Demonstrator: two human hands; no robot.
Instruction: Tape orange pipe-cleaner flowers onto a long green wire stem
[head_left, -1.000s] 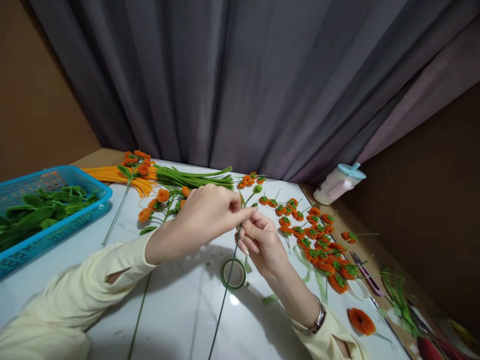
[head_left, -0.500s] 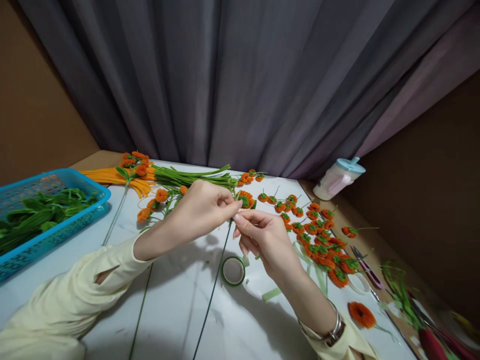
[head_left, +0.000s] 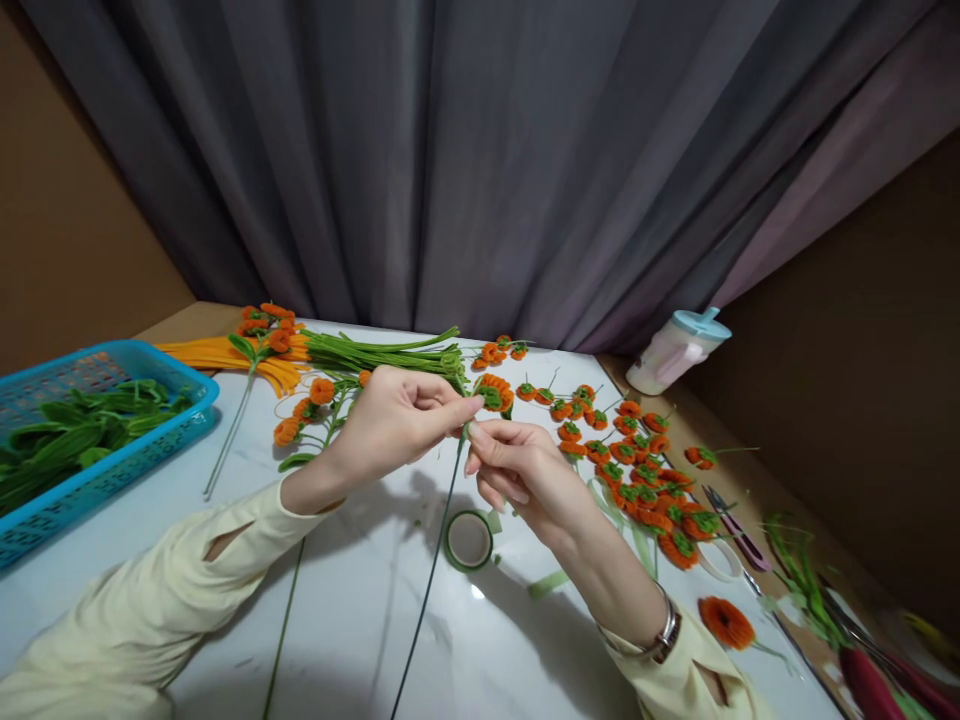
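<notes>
At a slender stem [head_left: 428, 585], both hands [head_left: 401, 415] pinch close together.

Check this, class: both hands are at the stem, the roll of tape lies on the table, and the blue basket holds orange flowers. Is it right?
No: the blue basket holds green leaves, not flowers, as the head view shows. The rest stands: left hand and right hand at the stem, roll of tape on the table.
</notes>
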